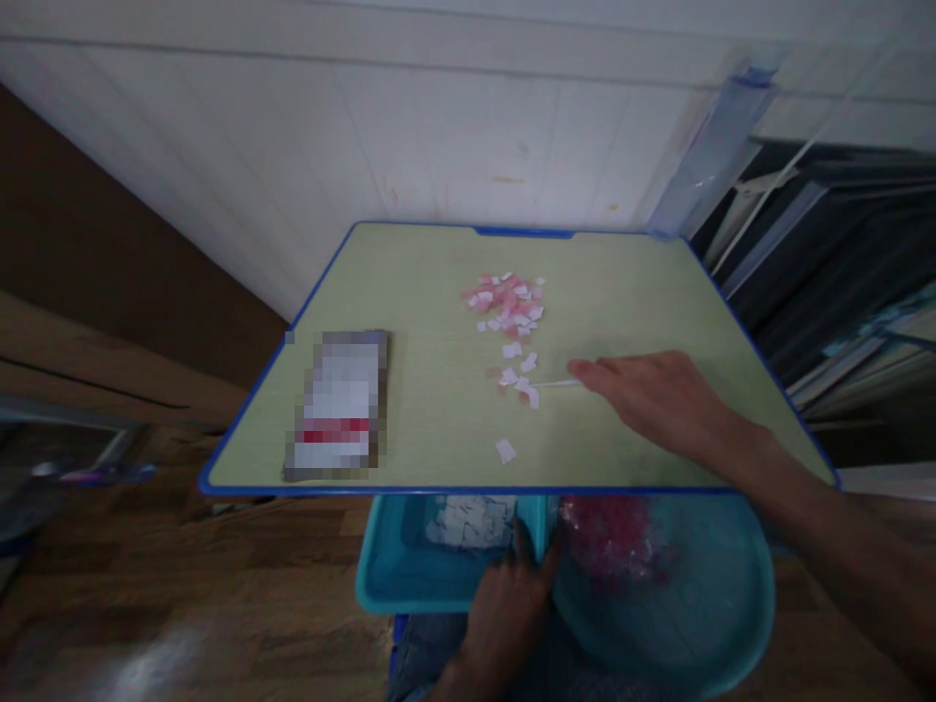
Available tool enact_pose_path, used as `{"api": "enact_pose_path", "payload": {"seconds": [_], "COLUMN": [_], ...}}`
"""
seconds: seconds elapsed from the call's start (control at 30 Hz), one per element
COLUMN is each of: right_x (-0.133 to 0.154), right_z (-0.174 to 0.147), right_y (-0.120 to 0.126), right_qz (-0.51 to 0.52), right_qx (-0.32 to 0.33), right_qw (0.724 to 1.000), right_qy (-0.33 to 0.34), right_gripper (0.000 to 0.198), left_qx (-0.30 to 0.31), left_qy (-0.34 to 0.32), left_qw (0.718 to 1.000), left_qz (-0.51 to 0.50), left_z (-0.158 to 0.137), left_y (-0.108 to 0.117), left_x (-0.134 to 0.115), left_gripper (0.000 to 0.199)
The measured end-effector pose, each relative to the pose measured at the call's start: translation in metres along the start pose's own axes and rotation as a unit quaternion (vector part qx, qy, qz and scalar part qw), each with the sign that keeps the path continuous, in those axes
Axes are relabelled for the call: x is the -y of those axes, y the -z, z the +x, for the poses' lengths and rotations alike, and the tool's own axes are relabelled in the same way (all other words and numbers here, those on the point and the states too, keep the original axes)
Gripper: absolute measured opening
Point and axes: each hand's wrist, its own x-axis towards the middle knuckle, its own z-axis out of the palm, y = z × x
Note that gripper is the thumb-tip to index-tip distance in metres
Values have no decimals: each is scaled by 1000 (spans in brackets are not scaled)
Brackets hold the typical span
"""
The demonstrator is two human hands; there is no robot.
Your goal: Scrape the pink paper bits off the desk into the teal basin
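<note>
My right hand (650, 395) is closed around a thin white stick (560, 383) above the right part of the pale green folding table (431, 390). The stick's far end meets a small cluster of white paper pieces (527, 388). Further back lies a heap of pink and white pieces (508, 304), and one lone white piece (506, 450) rests near the front edge. Below the table, my left hand (512, 600) has its thumb and index finger on either side of the adjoining rims of a teal tray (420, 597) and a round teal basin (760, 595).
A pixelated, box-like item (340, 405) lies at the table's left. White pieces (472, 522) sit in the tray; a clear bag with red contents (610, 531) sits in the basin. A white wall (453, 136) stands behind, with dark stacked panels (826, 234) at right.
</note>
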Motion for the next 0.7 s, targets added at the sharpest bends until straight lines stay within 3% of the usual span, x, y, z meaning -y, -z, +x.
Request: {"api": "enact_pose_path", "payload": {"seconds": [0.13, 0.3, 0.43, 0.7], "right_x": [-6, -17, -22, -30], "right_z": [5, -8, -19, -36], "right_y": [11, 23, 17, 9], "right_qz": [-9, -10, 29, 48], "right_qx": [20, 17, 45, 42], "right_qw": [998, 999, 996, 998], "right_qy": [57, 37, 65, -6], "right_gripper": [36, 33, 44, 40], "left_qx": [-5, -8, -9, 22], "left_qy": [-9, -14, -10, -8], "left_qw": [1000, 1000, 1000, 1000], "left_qz": [-6, -18, -13, -6], "left_z": [0, 0, -1, -1], "left_y": [-3, -5, -3, 5], "left_x": [0, 1, 0, 0], "left_gripper": [66, 62, 64, 70]}}
